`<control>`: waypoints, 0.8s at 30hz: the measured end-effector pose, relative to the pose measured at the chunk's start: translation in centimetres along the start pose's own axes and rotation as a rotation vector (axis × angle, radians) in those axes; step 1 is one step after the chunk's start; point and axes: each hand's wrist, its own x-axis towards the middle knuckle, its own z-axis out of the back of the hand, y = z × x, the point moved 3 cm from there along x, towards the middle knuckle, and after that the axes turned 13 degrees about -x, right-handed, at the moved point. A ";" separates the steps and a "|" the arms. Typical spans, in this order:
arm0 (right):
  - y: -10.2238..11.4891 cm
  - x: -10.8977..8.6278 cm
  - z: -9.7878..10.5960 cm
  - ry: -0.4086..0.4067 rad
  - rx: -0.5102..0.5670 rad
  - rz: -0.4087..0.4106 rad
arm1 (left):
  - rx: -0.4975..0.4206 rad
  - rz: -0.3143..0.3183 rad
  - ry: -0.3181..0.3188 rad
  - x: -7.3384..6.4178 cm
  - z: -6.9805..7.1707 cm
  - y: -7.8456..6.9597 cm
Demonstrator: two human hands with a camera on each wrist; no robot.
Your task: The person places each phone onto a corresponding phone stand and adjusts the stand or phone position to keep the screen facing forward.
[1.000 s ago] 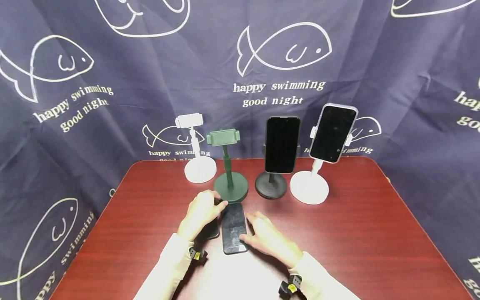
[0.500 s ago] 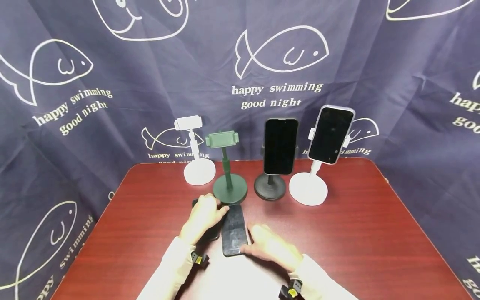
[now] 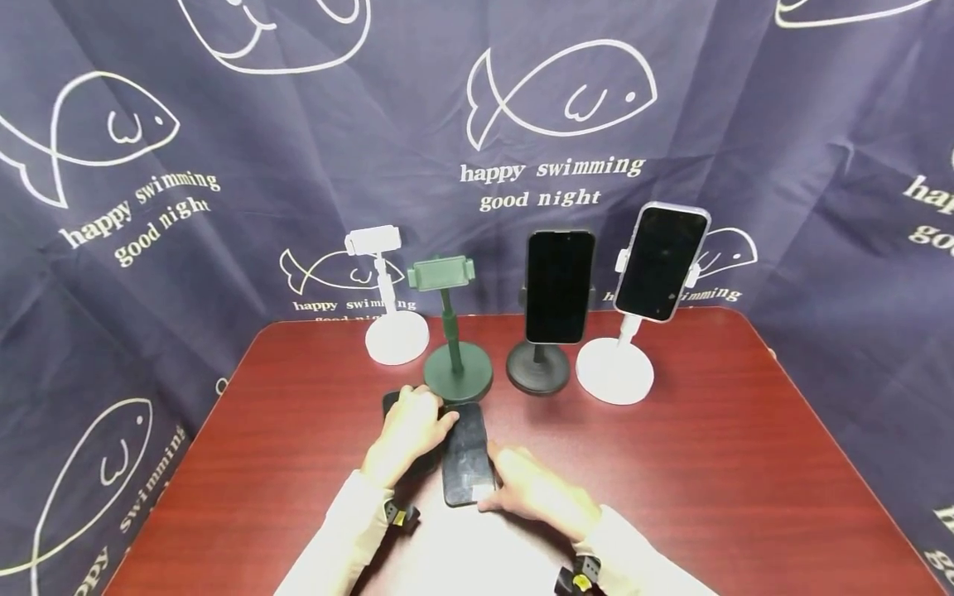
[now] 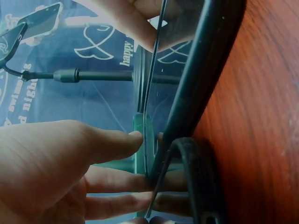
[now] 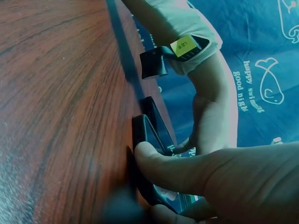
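Observation:
Two dark phones lie side by side on the table in front of the green phone stand [image 3: 457,372]. My left hand [image 3: 406,430] lies over the left phone [image 3: 390,401] and hides most of it. Its thumb meets the upper left corner of the right phone [image 3: 466,454]. In the left wrist view the fingers [image 4: 117,181] extend fairly straight by the phones' far ends. My right hand [image 3: 532,488] grips the right phone at its lower right: the thumb [image 5: 149,156] is on the near end, and the fingers, partly hidden, lie along the right side.
A white stand [image 3: 397,338] is at the back left. Right of the green stand, a black stand [image 3: 538,369] and another white stand [image 3: 614,372] each carry an upright phone. Behind the red-brown table [image 3: 708,430] hangs a fish-print cloth [image 3: 417,108].
My left hand has shifted slightly right, uncovering the left phone's top corner. My right thumb has slid from the right phone's screen edge down to its lower end.

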 end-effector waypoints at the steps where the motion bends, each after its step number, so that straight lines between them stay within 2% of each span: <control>1: 0.0 0.0 0.0 -0.001 -0.006 -0.001 | 0.000 0.003 0.002 0.0 0.0 0.0; 11: 0.1 0.0 0.3 0.001 -0.024 -0.009 | 0.003 0.006 0.039 0.0 0.1 -0.5; 17: 0.0 0.0 0.1 0.006 -0.043 0.000 | -0.026 0.039 0.089 -0.1 0.2 -0.4; 24: -0.4 0.3 -0.2 0.007 0.007 -0.005 | -0.035 0.045 0.113 -0.2 0.4 -0.4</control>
